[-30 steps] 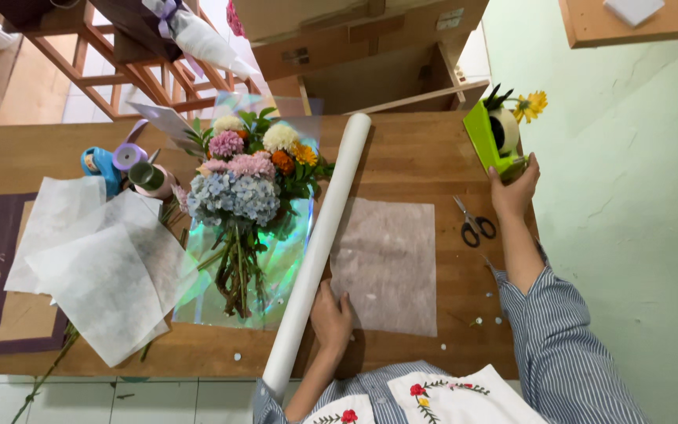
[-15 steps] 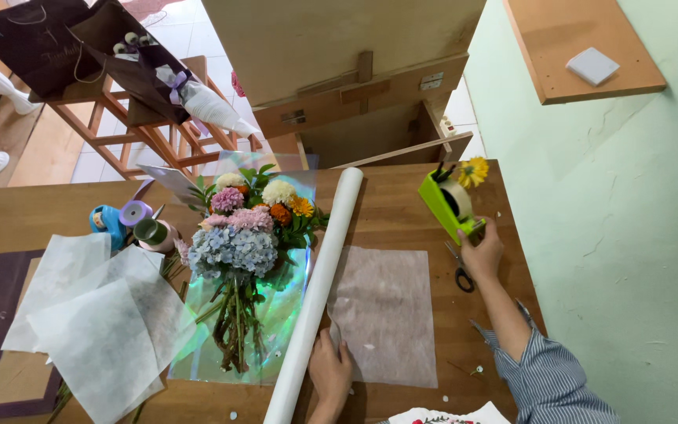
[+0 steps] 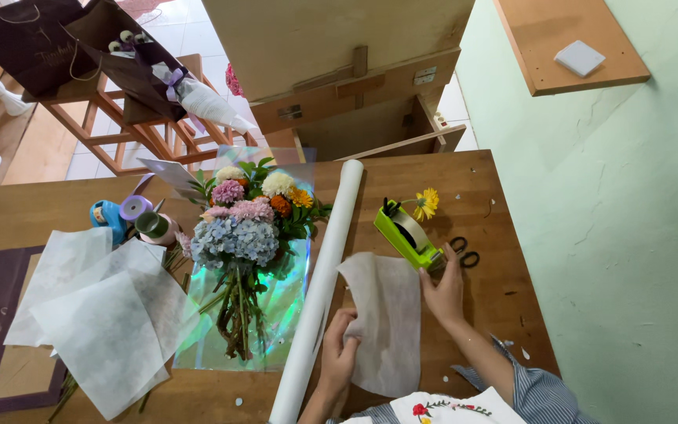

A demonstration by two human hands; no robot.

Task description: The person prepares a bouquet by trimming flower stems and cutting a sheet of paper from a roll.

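The right hand (image 3: 442, 292) now rests on the wooden desk (image 3: 504, 314), fingers loosely spread, its fingertips touching the base of the lime-green plastic tape dispenser (image 3: 407, 234). A moment ago it carried that dispenser in the air; the dispenser now stands set down beside the black-handled scissors (image 3: 463, 253), with a yellow flower (image 3: 427, 202) just behind it. The left hand (image 3: 339, 352) is closed on the near left edge of the translucent white wrapping sheet (image 3: 386, 322), lifting it so it curls. Just left lie the long white paper roll (image 3: 322, 286) and the mixed bouquet (image 3: 245, 228) on iridescent film (image 3: 286, 306).
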